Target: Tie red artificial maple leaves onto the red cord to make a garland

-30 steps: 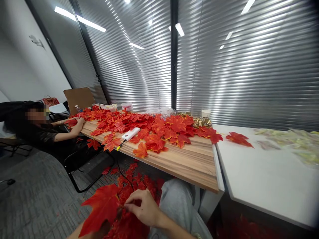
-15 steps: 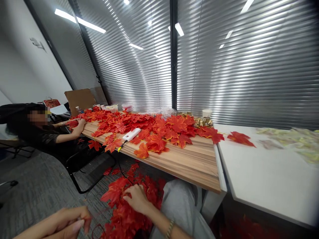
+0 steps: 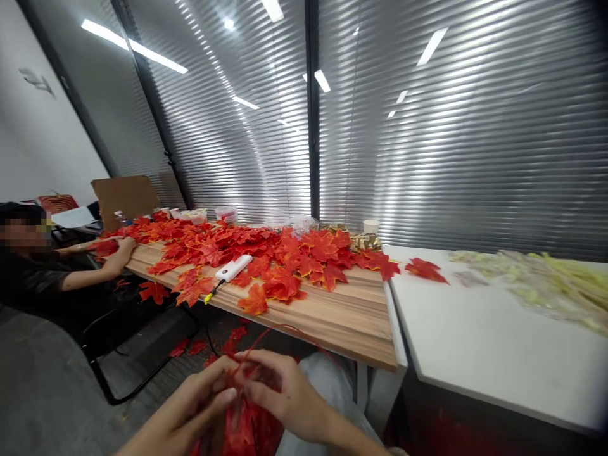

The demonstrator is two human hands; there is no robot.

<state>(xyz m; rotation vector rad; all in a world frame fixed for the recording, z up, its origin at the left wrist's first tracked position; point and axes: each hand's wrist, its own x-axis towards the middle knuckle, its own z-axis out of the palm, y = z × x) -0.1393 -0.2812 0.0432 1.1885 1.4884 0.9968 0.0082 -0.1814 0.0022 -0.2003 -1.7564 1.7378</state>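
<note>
Where your two bare hands come together at the lower centre of the frame, a thin, red, string-like cord (image 3: 285,325) runs out from among the fingertips and arcs up and over toward the right. Your left hand (image 3: 199,399) and right hand (image 3: 294,396) both have their fingers curled in and narrow, the tips almost meeting around the cord; overlap and blur hide which of them pinches it, so I cannot tell.

Just below your fingers, down by the grey-trousered leg (image 3: 332,383), is a bunch of red, maple-shaped artificial leaves (image 3: 242,434), partly hidden by your hands. More red and orange leaves (image 3: 251,240) lie heaped across the wood-grain table (image 3: 351,316) at mid-frame, around a white oblong device (image 3: 234,268).

Expect the cord to weigh next to nothing and to be limp, likely to spring or curl away if you pinch it far from the part you are working. Take it between thumb and forefinger pads, close to that part. Your leaves look thin, light and soft, more apt to crease or snag on one another by their points than to break; hold one at the stem end rather than by a lobe, without squeezing hard.
</note>
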